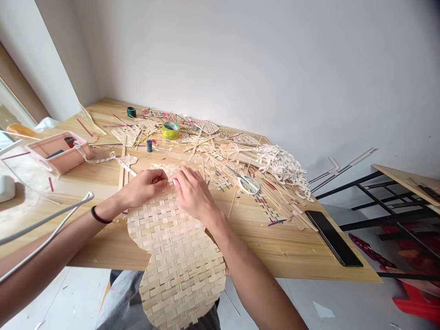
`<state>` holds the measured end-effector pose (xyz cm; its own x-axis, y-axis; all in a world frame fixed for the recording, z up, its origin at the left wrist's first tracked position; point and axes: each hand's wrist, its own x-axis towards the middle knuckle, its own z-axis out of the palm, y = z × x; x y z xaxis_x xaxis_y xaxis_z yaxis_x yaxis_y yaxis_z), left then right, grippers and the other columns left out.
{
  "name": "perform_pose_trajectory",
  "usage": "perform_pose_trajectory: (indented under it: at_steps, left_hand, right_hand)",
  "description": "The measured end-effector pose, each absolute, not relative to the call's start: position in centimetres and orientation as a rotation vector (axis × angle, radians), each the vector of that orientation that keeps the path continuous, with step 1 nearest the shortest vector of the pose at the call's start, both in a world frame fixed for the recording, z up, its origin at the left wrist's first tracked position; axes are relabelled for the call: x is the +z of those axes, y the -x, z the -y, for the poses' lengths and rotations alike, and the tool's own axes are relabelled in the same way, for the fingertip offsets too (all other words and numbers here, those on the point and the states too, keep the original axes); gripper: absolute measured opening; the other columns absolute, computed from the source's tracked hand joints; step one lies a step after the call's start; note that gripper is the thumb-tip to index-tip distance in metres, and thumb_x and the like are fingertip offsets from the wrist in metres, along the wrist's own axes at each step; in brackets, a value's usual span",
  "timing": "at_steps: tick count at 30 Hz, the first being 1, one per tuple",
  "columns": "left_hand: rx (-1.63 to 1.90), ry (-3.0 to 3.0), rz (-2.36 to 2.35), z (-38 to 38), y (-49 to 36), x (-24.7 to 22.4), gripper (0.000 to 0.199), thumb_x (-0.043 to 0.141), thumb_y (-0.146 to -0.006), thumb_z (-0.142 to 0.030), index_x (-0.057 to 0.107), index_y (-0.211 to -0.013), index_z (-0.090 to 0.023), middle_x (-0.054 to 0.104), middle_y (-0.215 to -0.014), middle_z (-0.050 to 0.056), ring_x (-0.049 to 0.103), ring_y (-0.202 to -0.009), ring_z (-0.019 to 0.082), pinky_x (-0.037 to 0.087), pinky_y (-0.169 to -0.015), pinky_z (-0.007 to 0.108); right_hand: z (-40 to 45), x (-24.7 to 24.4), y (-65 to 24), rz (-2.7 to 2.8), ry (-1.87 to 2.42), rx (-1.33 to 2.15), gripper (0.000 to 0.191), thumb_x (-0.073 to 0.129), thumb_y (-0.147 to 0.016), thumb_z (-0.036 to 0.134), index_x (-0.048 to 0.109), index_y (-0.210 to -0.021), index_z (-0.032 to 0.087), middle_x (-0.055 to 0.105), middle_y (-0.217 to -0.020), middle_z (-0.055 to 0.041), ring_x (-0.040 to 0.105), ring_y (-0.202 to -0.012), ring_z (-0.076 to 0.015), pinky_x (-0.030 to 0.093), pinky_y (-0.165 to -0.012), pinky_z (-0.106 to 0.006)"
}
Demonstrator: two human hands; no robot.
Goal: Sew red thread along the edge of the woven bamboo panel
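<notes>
A pale woven bamboo sheet (182,266), cut in a rounded, waisted shape, stretches from the table over its front edge towards my lap. At its far end my left hand (151,185) has its fingers closed in a pinch on the weave. Close beside it, my right hand (192,190) is curled with its fingertips down on the same sheet. The exact spot between the fingertips is hidden by the hands. A white ribbon (125,166) runs from near the left hand towards the pink basket (77,165).
White-handled scissors (249,184) lie right of my hands. Bamboo scraps (206,151), a yellow tape roll (171,130) and a blue thread spool (149,145) spread behind. White loops (283,167) and a black phone (333,238) are at right. A white cable (51,224) crosses my left forearm.
</notes>
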<state>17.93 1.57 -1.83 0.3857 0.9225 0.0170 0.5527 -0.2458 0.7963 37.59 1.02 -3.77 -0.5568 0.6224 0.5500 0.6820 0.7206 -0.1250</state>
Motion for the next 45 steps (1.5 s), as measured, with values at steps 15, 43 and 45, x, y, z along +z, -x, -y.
perform_pose_trajectory:
  at_steps: [15,43,45]
  left_hand:
    - [0.658,-1.926,-1.283,-1.50,-18.01,-1.84,0.037,0.052,-0.088,-0.052,0.063,-0.082,-0.017,0.054,-0.067,-0.001,0.045,-0.064,0.017,0.034,-0.058,0.029]
    - [0.679,-1.928,-1.266,-1.60,-17.99,-2.04,0.035,0.053,-0.087,-0.050,0.062,-0.079,-0.017,0.053,-0.067,-0.001,0.044,-0.064,0.016,0.033,-0.059,0.029]
    - [0.678,-1.929,-1.267,-1.58,-18.01,-2.03,0.035,0.053,-0.087,-0.050,0.061,-0.079,-0.017,0.053,-0.067,-0.001,0.044,-0.064,0.016,0.032,-0.059,0.029]
  right_hand:
    - [-1.18,-3.78,-37.79,2.289,0.925,0.058,0.014,0.049,-0.104,0.014,0.059,-0.096,0.019,0.067,-0.098,-0.0076,0.060,-0.092,-0.0207,0.045,-0.085,-0.034]
    - [-0.98,-3.63,-37.32,2.362,0.996,-0.068,0.013,0.047,-0.101,0.012,0.058,-0.094,0.018,0.065,-0.099,-0.0089,0.058,-0.091,-0.0220,0.042,-0.083,-0.037]
    - [-0.99,-3.67,-37.34,2.364,0.986,-0.080,0.014,0.048,-0.101,0.012,0.058,-0.094,0.018,0.065,-0.098,-0.0078,0.058,-0.090,-0.0213,0.041,-0.083,-0.036]
